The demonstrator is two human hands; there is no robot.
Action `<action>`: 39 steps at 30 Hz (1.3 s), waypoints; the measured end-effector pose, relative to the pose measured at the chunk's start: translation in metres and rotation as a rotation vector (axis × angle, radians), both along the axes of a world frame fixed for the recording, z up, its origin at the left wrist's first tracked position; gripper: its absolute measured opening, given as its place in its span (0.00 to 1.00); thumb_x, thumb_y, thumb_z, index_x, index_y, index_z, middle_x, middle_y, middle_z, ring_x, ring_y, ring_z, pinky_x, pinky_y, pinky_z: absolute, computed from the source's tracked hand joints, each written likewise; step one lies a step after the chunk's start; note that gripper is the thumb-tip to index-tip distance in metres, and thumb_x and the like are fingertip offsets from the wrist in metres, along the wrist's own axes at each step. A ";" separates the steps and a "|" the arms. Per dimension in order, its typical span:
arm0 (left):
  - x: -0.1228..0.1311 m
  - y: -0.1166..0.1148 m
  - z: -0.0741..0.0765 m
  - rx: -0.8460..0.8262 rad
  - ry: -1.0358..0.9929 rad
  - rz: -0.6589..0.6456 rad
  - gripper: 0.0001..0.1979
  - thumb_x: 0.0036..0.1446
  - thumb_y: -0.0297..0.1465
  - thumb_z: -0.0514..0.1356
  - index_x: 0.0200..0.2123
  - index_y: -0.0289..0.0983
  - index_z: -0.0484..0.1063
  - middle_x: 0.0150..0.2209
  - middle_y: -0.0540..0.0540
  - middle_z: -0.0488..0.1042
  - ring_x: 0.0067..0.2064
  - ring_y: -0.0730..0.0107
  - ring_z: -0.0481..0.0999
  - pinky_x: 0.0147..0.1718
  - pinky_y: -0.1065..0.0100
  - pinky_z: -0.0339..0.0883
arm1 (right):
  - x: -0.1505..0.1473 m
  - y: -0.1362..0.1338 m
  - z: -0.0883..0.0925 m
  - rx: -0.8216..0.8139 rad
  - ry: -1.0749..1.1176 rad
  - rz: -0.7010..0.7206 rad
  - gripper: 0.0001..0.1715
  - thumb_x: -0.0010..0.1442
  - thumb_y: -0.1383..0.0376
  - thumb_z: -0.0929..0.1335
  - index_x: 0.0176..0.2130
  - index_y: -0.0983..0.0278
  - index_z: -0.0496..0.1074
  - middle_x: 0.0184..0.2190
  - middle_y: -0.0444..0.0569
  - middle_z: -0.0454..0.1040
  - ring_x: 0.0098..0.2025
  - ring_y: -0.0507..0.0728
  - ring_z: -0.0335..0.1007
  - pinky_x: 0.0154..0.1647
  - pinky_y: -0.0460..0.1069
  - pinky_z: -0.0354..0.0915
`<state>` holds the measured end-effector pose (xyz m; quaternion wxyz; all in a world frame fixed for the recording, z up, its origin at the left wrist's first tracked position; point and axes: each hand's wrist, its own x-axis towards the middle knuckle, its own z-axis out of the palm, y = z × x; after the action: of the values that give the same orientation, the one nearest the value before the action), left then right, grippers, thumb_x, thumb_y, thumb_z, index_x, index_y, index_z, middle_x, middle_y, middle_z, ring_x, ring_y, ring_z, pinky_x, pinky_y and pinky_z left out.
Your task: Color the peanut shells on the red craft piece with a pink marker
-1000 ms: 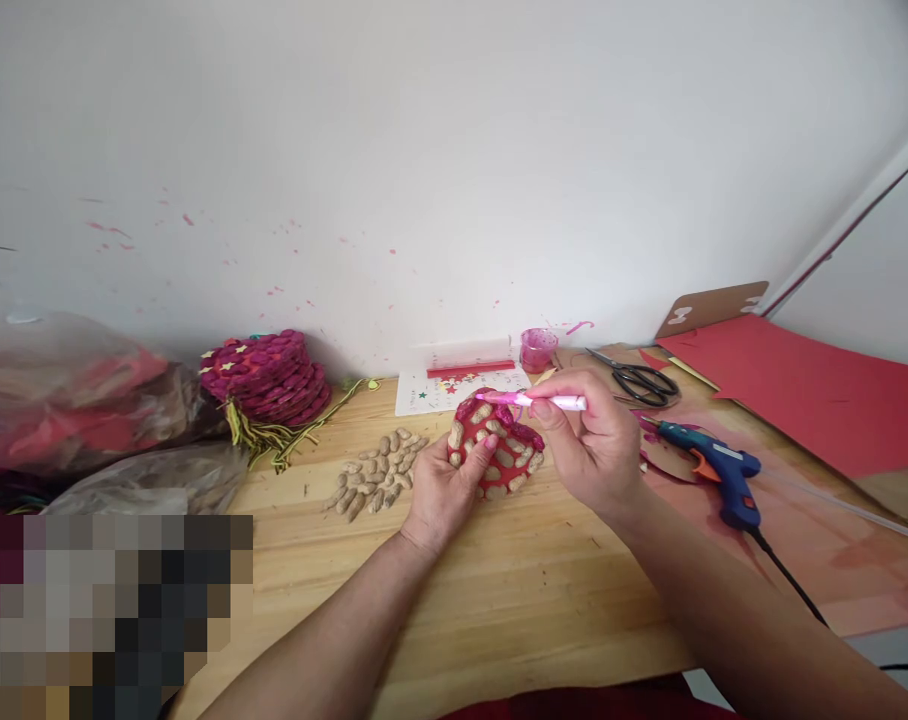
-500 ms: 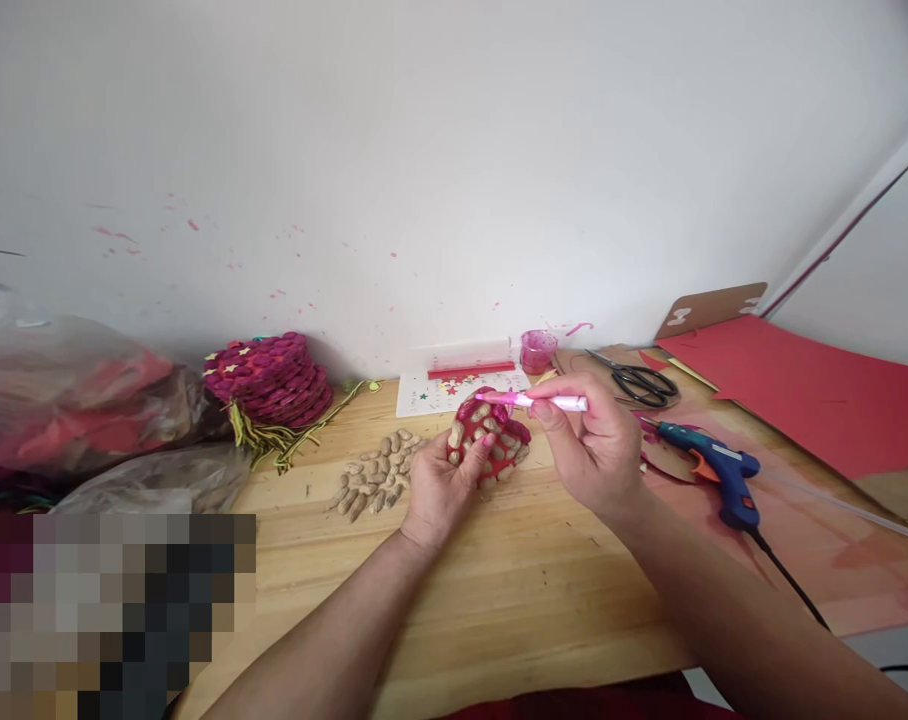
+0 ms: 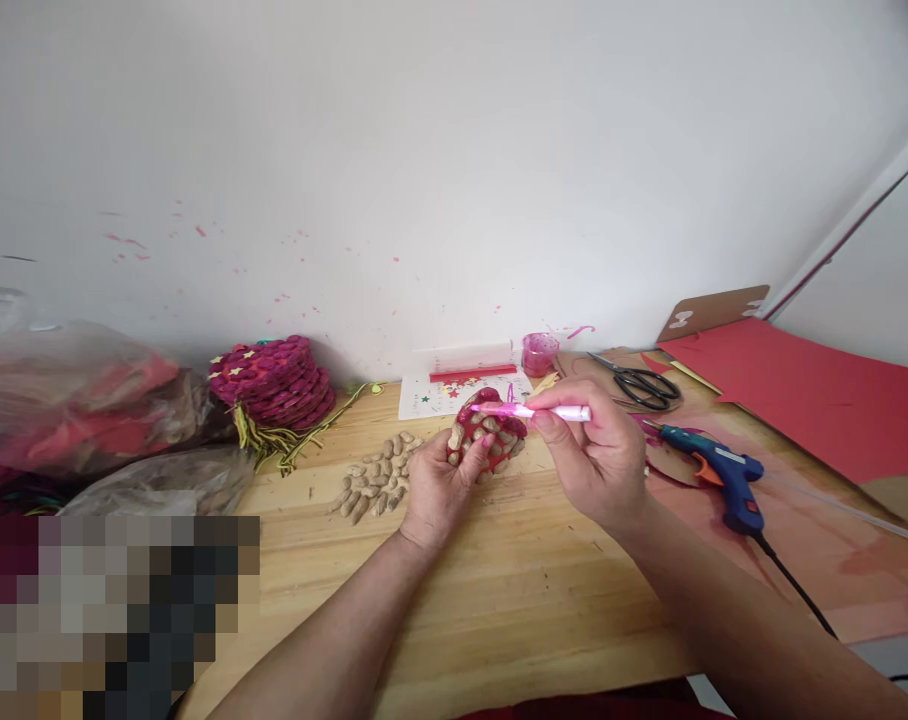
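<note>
My left hand [image 3: 443, 485] grips a red craft piece [image 3: 491, 455] covered with peanuts, its thumb lying across the front. Some peanuts along the upper and right edges are magenta; others keep their tan shells. In a pinch grip, my right hand [image 3: 600, 450] holds a paintbrush [image 3: 555, 412] with a white handle. The brush's pink-stained tip points left and meets the upper part of the piece. Loose peanuts [image 3: 371, 480] lie on the wooden table left of my left hand. Behind the piece stands a clear cup of magenta paint [image 3: 539, 353].
A stack of magenta peanut pieces [image 3: 274, 385] with tassels stands at left, beside plastic bags [image 3: 71, 400]. A sheet with small stars [image 3: 424, 398] lies at the back. Scissors [image 3: 645, 388], a blue glue gun [image 3: 713, 465] with its cord and red card sheets [image 3: 814, 395] lie to the right.
The brush tip has shifted slightly left and down over the upper part of the piece. Both hands keep their holds, and the whole view has moved a little.
</note>
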<state>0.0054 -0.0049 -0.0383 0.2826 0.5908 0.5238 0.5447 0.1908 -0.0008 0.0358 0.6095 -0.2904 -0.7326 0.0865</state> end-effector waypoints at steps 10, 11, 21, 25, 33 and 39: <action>-0.001 0.003 -0.003 0.003 0.003 -0.006 0.18 0.61 0.47 0.66 0.32 0.37 0.78 0.25 0.50 0.74 0.27 0.70 0.70 0.27 0.72 0.65 | 0.003 0.007 0.001 -0.057 0.065 -0.022 0.04 0.69 0.67 0.70 0.44 0.59 0.75 0.38 0.46 0.75 0.42 0.56 0.73 0.46 0.54 0.66; -0.001 0.003 -0.003 0.003 0.000 -0.010 0.19 0.62 0.47 0.65 0.32 0.37 0.79 0.25 0.49 0.75 0.27 0.70 0.71 0.27 0.72 0.65 | 0.003 0.007 0.001 -0.070 0.073 -0.028 0.04 0.69 0.67 0.69 0.44 0.59 0.75 0.39 0.46 0.75 0.42 0.56 0.73 0.46 0.54 0.66; -0.006 0.004 0.005 0.019 0.105 0.023 0.16 0.62 0.44 0.66 0.31 0.37 0.78 0.25 0.49 0.76 0.26 0.69 0.72 0.28 0.70 0.66 | 0.001 0.004 0.002 -0.036 0.039 0.028 0.06 0.68 0.68 0.70 0.44 0.58 0.75 0.39 0.46 0.75 0.43 0.56 0.73 0.47 0.54 0.67; -0.007 0.004 0.005 0.028 0.118 0.009 0.16 0.63 0.44 0.64 0.33 0.37 0.78 0.26 0.48 0.78 0.27 0.69 0.73 0.29 0.70 0.66 | 0.004 0.004 0.001 -0.046 0.079 -0.024 0.05 0.68 0.67 0.70 0.45 0.58 0.76 0.39 0.46 0.76 0.42 0.57 0.74 0.47 0.55 0.67; -0.008 0.003 0.008 0.102 0.190 0.019 0.15 0.65 0.42 0.64 0.31 0.38 0.78 0.26 0.48 0.78 0.30 0.69 0.74 0.32 0.70 0.65 | 0.003 0.003 0.004 -0.014 0.068 0.003 0.05 0.68 0.67 0.70 0.45 0.58 0.75 0.39 0.47 0.75 0.42 0.58 0.74 0.46 0.56 0.68; -0.008 0.001 0.014 0.166 0.251 0.049 0.12 0.64 0.40 0.65 0.32 0.38 0.79 0.27 0.50 0.76 0.29 0.70 0.72 0.32 0.71 0.63 | -0.001 -0.003 0.005 0.047 0.002 0.032 0.09 0.67 0.70 0.70 0.45 0.58 0.76 0.39 0.48 0.77 0.45 0.59 0.72 0.46 0.56 0.68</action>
<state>-0.0031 -0.0035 -0.0243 0.1516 0.6625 0.5224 0.5149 0.1899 -0.0036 0.0410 0.6154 -0.2641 -0.7384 0.0793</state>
